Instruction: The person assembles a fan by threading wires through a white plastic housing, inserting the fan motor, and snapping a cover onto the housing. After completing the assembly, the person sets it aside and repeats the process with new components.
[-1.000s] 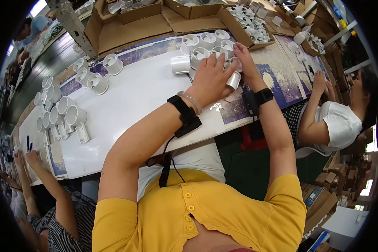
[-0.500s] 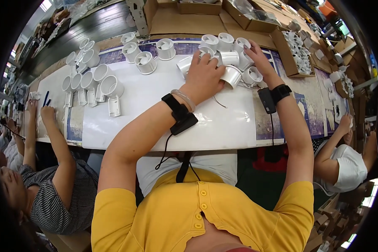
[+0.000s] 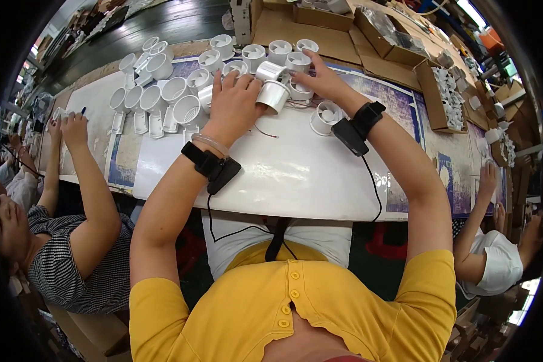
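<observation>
My left hand (image 3: 235,107) lies over the left part of a cluster of white cylindrical fan housings, its fingers spread and touching them. Beside its thumb, a glossy housing (image 3: 273,96) lies tilted, with another housing (image 3: 271,71) on its side behind it. At the cluster's right edge my right hand (image 3: 324,81) has its fingers apart, index finger and thumb against an upright fan housing (image 3: 298,62) with blades inside. A single fan housing (image 3: 326,117) stands by my right wrist. Thin wires (image 3: 265,131) trail out near my left hand. Fingers partly hide several housings.
White cups with bracket arms (image 3: 154,98) stand in rows to the left. Cardboard boxes line the back; one box (image 3: 443,99) at the right holds small white parts. Co-workers sit on both sides, a person's hand (image 3: 74,128) at left. A white sheet (image 3: 308,181) covers the table before me.
Both hands have moved left along the table with the cluster of housings, closer to the bracketed cups. One housing now stands apart to the right. The view has shifted as well.
</observation>
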